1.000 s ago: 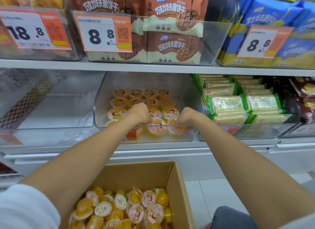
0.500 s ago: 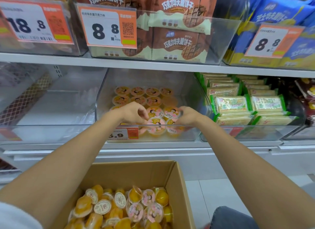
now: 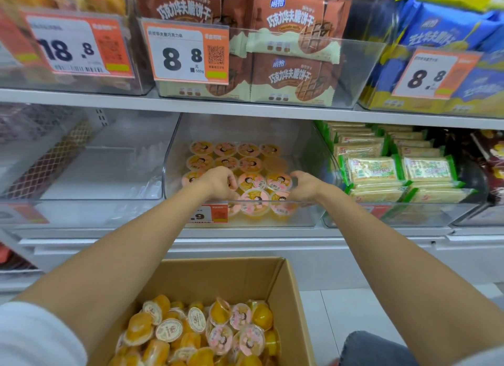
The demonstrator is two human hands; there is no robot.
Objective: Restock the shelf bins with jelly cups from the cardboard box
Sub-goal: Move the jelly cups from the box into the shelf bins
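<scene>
Jelly cups (image 3: 251, 181) lie in the bin (image 3: 305, 213) at 12 o'clock. Left hand (image 3: 218, 181) and right hand (image 3: 304, 187) curl fingers (image 3: 297, 174) over them; I can't tell if they hold any. Light, slippery; pinch the sides.

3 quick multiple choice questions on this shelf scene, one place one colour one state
1. The left hand and right hand are: A on the floor, B in the clear bin of jelly cups, C on the upper shelf.
2. The packets in the next bin to the right are edged: A green, B purple, C black.
3. The cardboard box is: A taped shut, B flattened, C open, with cups inside.
Answers: B, both reach over the bin's front rim; A, green borders show; C, its top is open over loose cups.
</scene>
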